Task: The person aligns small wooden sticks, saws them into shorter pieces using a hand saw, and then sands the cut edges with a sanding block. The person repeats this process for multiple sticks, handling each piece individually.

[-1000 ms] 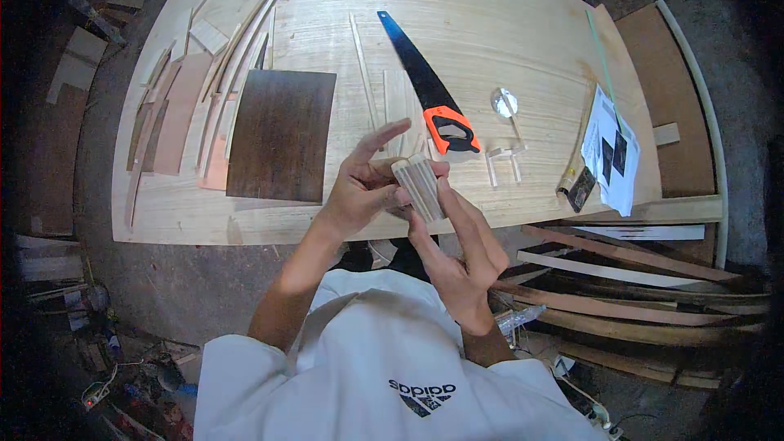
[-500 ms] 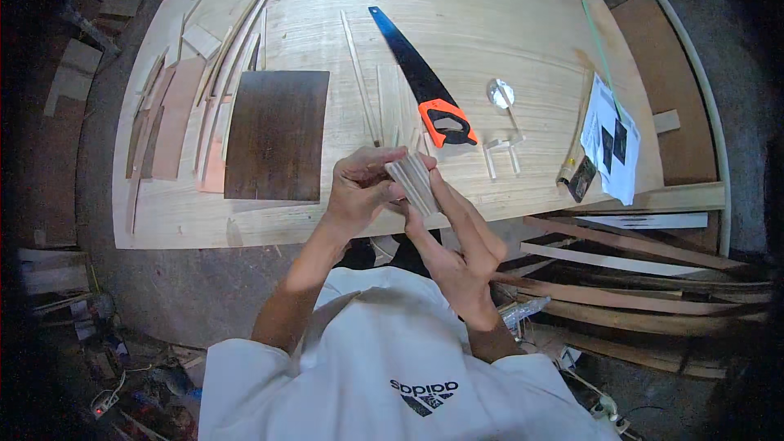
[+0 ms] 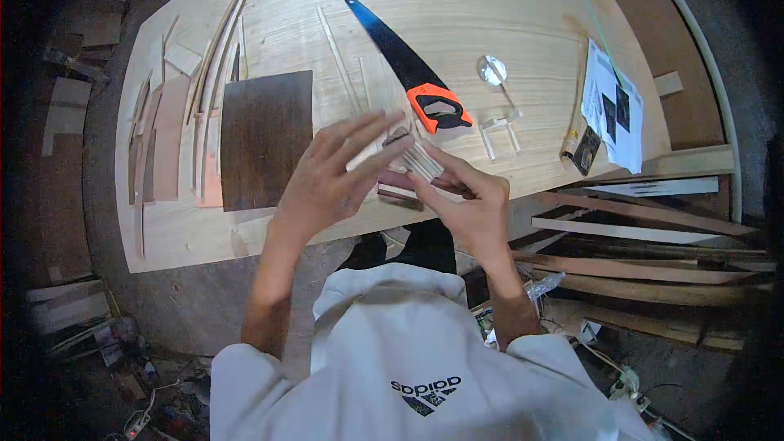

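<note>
Opened out since the earlier frame, the left hand [image 3: 320, 178] spreads blurred fingers beside a bundle of pale wooden strips [image 3: 422, 163], which the right hand [image 3: 474, 202] grips above the counter [image 3: 539, 57], near an orange-handled saw [image 3: 402, 55].

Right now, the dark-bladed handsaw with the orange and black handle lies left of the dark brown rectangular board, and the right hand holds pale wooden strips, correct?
Not quite: the head view shows the handsaw lying right of the dark board. The right hand does hold pale wooden strips.
</note>
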Motion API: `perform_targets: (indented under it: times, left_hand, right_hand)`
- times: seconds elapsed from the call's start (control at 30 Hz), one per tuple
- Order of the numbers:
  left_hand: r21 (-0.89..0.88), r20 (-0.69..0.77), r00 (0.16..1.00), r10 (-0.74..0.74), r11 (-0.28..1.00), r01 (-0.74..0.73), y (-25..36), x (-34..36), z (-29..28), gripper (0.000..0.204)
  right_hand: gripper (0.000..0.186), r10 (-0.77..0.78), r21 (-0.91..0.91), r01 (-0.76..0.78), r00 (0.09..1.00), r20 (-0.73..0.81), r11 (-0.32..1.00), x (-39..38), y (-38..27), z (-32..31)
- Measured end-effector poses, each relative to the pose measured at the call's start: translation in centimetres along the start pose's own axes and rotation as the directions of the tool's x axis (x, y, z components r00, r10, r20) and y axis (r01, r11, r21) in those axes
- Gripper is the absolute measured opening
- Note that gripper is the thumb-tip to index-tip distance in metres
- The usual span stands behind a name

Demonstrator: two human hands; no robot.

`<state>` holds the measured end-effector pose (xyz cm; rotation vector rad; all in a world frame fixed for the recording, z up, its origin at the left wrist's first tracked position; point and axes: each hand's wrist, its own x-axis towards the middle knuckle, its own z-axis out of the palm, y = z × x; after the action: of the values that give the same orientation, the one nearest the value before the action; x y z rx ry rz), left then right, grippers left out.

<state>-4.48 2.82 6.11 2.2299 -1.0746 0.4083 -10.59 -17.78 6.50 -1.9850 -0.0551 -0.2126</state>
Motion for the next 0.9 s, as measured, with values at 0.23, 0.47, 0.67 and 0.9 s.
perform_targets:
  times: [0.23, 0.47, 0.67, 0.9]
  left_hand:
    - [0.157, 0.148, 0.971, 0.186, 0.965, -0.209, -1.9, -0.3, 2.1, 0.053]
    - [0.246, 0.399, 0.917, 0.000, 0.963, -0.107, -8.1, -2.2, 9.6, 0.045]
    - [0.206, 0.504, 0.848, -0.165, 0.976, 0.067, -14.6, -2.7, 16.7, 0.040]
    - [0.249, 0.449, 0.869, -0.208, 0.963, 0.102, -20.5, 3.5, 18.3, 0.023]
  right_hand:
    - [0.043, 0.265, 0.092, -0.286, 0.945, 0.190, 0.954, 1.8, 2.8, 0.4]
    - [0.036, 0.432, 0.302, -0.679, 0.686, 0.585, 0.669, 8.2, 13.0, 3.3]
    - [0.026, 0.456, 0.262, -0.763, 0.584, 0.672, 0.591, 13.1, 20.7, 6.0]
    - [0.031, 0.388, 0.205, -0.695, 0.593, 0.706, 0.689, 22.3, 24.4, 6.6]
